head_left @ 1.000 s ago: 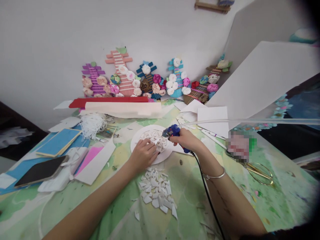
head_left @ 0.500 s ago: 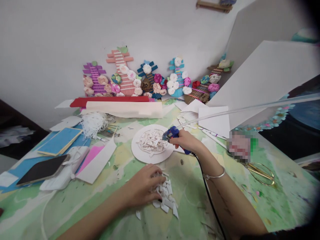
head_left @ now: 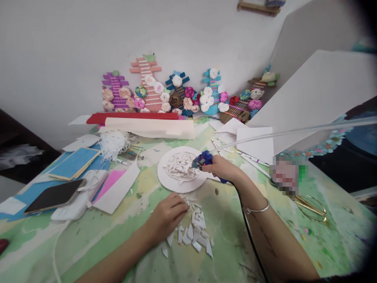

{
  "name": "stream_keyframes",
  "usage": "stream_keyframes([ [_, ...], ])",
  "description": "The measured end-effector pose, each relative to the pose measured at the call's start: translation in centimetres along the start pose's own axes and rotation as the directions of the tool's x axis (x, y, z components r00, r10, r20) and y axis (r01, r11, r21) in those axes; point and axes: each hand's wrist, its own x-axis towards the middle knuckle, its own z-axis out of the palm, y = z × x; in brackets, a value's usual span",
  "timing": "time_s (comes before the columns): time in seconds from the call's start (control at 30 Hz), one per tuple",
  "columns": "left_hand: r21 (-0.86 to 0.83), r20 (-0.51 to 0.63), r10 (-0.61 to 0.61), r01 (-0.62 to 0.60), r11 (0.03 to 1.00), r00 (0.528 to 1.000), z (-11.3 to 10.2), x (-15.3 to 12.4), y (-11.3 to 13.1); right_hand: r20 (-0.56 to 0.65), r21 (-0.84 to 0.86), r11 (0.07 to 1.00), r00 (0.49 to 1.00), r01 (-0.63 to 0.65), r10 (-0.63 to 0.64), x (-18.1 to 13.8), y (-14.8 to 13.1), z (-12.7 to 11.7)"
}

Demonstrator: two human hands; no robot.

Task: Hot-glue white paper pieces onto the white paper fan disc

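Right hand point(head_left: 222, 168): your fingers wrap the handle of the blue glue gun point(head_left: 206, 158), its nozzle by the right side of the heaped chips point(head_left: 179, 165) on the white disc point(head_left: 188, 189), which lies mid-bench point(head_left: 118, 236). Left hand point(head_left: 166, 215): your fingers curl close together at the loose chips point(head_left: 198, 220), on the disc's near-edge side; cannot tell whether they pinch one. A clear glue stick point(head_left: 282, 132) runs from the gun toward the bench's right edge. Phone point(head_left: 54, 196) near the left edge; gold scissors point(head_left: 312, 208) near the right edge.
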Motion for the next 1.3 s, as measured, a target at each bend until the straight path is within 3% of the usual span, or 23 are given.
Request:
stream_keyframes([
  [0.2,0.007,-0.261,-0.188,0.196,0.981,0.947,-1.3,0.8,-1.3,0.129,0.01,0.999,0.99,0.05,-0.051,-0.7,-0.1,-0.8],
  [0.57,0.021,-0.373,-0.275,0.305,0.952,0.886,-1.8,3.0,-3.1,0.207,0.031,0.991,0.969,0.129,-0.133,-0.6,-1.1,1.2],
  [0.93,0.128,-0.351,-0.184,0.241,0.962,0.918,-1.3,2.2,-4.1,0.164,-0.081,0.986,0.978,0.145,-0.131,-0.1,-0.5,1.4],
  [1.1,0.228,-0.303,-0.035,0.109,0.968,0.952,-0.5,2.9,-4.9,0.149,-0.117,0.988,0.985,0.101,-0.083,-0.4,-0.7,0.5],
  [1.3,0.347,-0.174,0.121,-0.054,0.936,0.977,0.5,4.2,-5.4,0.169,-0.016,0.996,0.982,0.088,-0.084,-1.2,-0.4,-0.7],
])
